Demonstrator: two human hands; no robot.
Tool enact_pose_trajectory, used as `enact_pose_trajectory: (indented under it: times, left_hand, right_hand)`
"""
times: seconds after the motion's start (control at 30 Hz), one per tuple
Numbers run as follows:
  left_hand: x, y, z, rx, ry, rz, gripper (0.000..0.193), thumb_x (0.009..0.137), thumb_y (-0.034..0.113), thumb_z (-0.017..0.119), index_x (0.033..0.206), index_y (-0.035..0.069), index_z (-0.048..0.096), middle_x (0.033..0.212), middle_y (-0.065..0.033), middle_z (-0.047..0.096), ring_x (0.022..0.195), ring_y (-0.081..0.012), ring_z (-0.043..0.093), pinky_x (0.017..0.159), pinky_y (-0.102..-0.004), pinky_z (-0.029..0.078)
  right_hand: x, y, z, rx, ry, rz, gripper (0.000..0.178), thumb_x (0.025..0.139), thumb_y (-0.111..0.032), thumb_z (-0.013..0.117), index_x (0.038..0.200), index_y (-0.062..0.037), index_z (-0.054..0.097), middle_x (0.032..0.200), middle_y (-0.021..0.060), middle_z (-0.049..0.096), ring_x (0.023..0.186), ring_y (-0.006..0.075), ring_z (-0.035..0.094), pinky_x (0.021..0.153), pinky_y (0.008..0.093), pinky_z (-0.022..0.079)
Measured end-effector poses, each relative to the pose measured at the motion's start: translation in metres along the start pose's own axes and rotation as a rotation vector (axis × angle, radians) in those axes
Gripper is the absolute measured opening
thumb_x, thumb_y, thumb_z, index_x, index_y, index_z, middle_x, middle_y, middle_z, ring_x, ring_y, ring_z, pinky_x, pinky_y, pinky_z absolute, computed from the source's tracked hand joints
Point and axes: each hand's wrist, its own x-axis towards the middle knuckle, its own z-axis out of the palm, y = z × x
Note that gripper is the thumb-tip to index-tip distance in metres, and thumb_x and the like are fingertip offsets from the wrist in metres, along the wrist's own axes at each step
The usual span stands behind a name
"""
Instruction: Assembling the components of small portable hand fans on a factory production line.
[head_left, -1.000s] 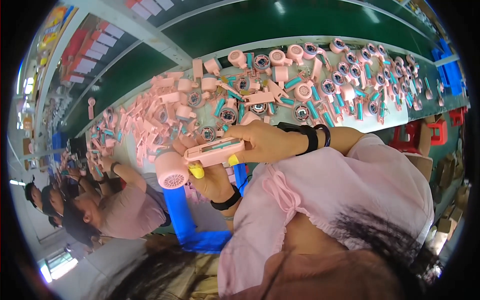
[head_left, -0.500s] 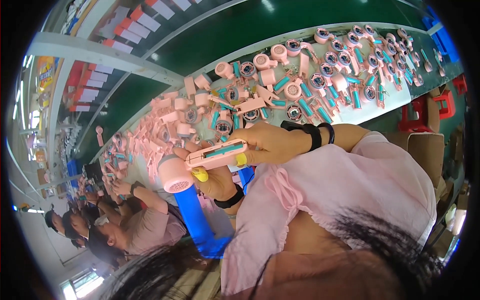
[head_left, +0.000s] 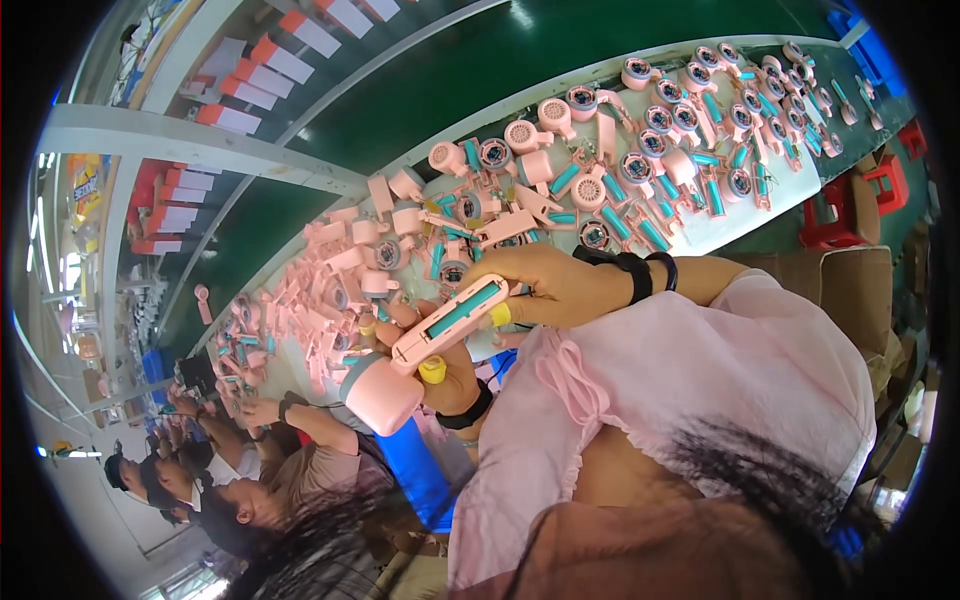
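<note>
Both my hands hold one pink handheld fan (head_left: 384,396) in front of my chest. An open slot along its handle shows a teal cylinder, likely a battery. My right hand (head_left: 548,285) is closed round the handle's upper right end. Lower down, where the handle meets the round head, my left hand (head_left: 452,378) grips from beneath, partly hidden by the fan. Yellow finger covers are on fingers of both hands. The fan's head points down to the left, with a grey rim along one side. Just beyond my hands lie several pink fan parts (head_left: 510,228), some with teal cylinders.
A long work table (head_left: 705,232) carries heaps of pink fan pieces. Below the held fan stands a blue bin (head_left: 412,470). Co-workers (head_left: 285,480) sit along the left side. Shelf posts (head_left: 200,135) rise at upper left. At right are red stools (head_left: 835,220) and a cardboard box (head_left: 850,290).
The fan has turned in my hands: its handle slopes more steeply and its head sits lower. The grille on the head has swung out of sight. Both hands keep their hold.
</note>
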Motion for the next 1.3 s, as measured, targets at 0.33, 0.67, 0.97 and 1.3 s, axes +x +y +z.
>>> enact_pose_trajectory:
  times: [0.33,0.67,0.97,1.3]
  left_hand:
    - [0.008,0.000,-0.007,0.044,0.205,-0.166,0.065,0.087,0.015,0.068,0.140,0.006,0.033,0.136,-0.0123,0.050,0.123,-0.0317,0.050,0.105,-0.0529,0.039]
    - [0.038,-0.019,-0.012,0.136,0.124,-0.361,0.055,0.092,0.011,0.058,0.140,-0.001,0.033,0.141,-0.0170,0.042,0.129,-0.0307,0.044,0.104,-0.0448,0.041]
    - [0.087,-0.069,-0.015,0.234,0.172,-0.575,0.037,0.094,0.005,0.053,0.129,-0.001,0.043,0.130,-0.0218,0.051,0.117,-0.0307,0.054,0.097,-0.0413,0.047]
    - [0.142,-0.166,-0.056,0.178,0.144,-0.818,0.023,0.095,0.007,0.052,0.117,0.003,0.049,0.108,-0.0083,0.059,0.097,-0.0182,0.060,0.081,-0.0341,0.053]
  right_hand:
    - [0.006,0.000,-0.007,-0.044,-0.106,0.233,0.035,0.087,-0.023,0.066,0.112,0.0000,0.056,0.092,0.0123,0.064,0.078,0.0212,0.065,0.069,0.0311,0.053]
    - [0.007,0.022,-0.017,0.228,-0.066,0.432,0.030,0.098,-0.027,0.049,0.109,0.0007,0.054,0.084,0.0076,0.063,0.072,0.0143,0.068,0.062,0.0250,0.056]
    - [0.002,0.090,-0.028,0.843,0.246,0.704,0.039,0.101,-0.031,0.039,0.112,0.0045,0.051,0.098,0.0192,0.066,0.076,0.0270,0.070,0.068,0.0330,0.059]
    - [0.018,0.114,-0.059,0.972,0.447,0.880,0.033,0.098,-0.026,0.042,0.112,0.0028,0.048,0.098,0.0208,0.065,0.079,0.0306,0.070,0.067,0.0406,0.061]
